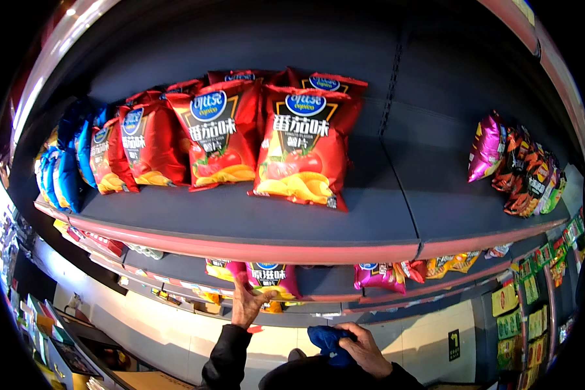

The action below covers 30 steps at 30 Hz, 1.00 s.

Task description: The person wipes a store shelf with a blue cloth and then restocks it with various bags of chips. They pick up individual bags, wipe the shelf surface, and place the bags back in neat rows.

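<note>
Fingers of the left hand (pixel 246 304) are spread apart and raised to the magenta crisp bag (pixel 274 278) on the second shelf (pixel 325 283), touching or nearly touching its lower edge; contact is hard to make out. The right hand (pixel 365 350) is closed around a crumpled blue cloth (pixel 326 339), held low by the dark sleeves and apart from the shelf. Beside the magenta bag lies a yellow packet (pixel 218 269), and further right along the same shelf sit another pink bag (pixel 378 275) and orange packets (pixel 454 261). Above, the top shelf (pixel 253 224) carries upright red tomato-flavour crisp bags (pixel 305 146), blue bags (pixel 62 162) at the left end, and a cluster of purple and mixed snack packets (pixel 520 169) at the right, with a bare stretch between.

Judging from this, the open fingers have no real hold on the magenta bag, so a push from below could tip it backward or nudge the yellow packet off the front lip. The cloth-filled right hand cannot readily catch anything.
</note>
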Available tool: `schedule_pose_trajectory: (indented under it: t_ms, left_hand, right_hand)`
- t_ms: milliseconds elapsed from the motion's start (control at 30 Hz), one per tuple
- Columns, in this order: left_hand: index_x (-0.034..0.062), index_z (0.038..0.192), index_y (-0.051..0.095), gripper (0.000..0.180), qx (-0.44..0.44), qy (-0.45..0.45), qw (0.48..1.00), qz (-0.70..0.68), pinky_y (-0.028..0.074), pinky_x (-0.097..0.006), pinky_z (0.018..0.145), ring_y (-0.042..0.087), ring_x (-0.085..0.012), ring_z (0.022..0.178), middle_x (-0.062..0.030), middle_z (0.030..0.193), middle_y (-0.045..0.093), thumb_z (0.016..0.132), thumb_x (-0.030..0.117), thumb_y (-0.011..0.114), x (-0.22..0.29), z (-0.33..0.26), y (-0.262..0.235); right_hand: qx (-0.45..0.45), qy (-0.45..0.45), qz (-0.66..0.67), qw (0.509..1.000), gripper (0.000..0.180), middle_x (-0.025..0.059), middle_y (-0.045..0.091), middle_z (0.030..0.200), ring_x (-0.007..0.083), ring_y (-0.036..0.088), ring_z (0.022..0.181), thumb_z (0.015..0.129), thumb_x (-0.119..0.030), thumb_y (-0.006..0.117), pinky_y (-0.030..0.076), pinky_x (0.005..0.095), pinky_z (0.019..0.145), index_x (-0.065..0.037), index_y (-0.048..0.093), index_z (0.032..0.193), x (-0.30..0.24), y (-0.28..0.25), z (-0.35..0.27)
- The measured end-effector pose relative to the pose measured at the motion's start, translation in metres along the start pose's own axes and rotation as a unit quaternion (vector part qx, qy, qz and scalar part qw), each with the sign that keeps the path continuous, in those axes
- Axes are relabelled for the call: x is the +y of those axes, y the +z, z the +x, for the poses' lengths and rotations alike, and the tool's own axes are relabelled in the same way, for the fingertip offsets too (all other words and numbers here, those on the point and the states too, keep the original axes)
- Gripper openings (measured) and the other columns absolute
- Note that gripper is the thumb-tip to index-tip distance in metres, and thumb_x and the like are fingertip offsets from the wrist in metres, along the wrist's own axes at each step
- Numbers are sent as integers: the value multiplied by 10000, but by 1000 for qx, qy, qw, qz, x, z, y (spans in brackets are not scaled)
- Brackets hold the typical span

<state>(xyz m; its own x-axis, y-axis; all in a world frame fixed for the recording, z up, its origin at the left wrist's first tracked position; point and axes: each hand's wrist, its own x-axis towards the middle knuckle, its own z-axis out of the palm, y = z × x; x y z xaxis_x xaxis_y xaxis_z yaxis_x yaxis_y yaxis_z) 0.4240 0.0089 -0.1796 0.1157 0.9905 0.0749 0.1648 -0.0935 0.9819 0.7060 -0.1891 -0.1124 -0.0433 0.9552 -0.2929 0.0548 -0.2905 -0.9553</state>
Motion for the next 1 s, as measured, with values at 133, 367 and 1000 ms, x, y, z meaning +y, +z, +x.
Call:
schedule_pose_trajectory:
  t_ms: [133, 367, 1000]
  left_hand:
    - [-103, 1463, 304, 1136, -10, 11, 999, -37, 530, -369, 969, 601, -283, 1148, -213, 1237, 581, 690, 382, 980, -12, 1, -2]
    - [-65, 1432, 386, 968, -47, -24, 990, -133, 532, -384, 974, 622, -253, 1090, -162, 1230, 617, 699, 196, 962, 15, -2, -2]
    - [55, 1559, 293, 894, -126, -46, 991, -5, 514, -601, 997, 579, -497, 1214, -307, 1409, 517, 893, 389, 787, 43, -108, -55]
  right_hand:
    - [0, -14, -3, 1000, 350, 111, 624, 1232, 145, 622, 1042, 971, -54, 604, 528, 294, 936, 31, 604, 1311, 1, 8, 4]
    - [17, 21, -6, 1000, 352, 100, 642, 1197, 165, 630, 1028, 954, -56, 601, 537, 301, 921, -5, 622, 1301, -5, 18, 3]
    - [-7, -22, -13, 1000, 397, 126, 663, 1143, 165, 647, 979, 1002, -198, 610, 541, 306, 859, -5, 587, 1348, 24, -17, -7]
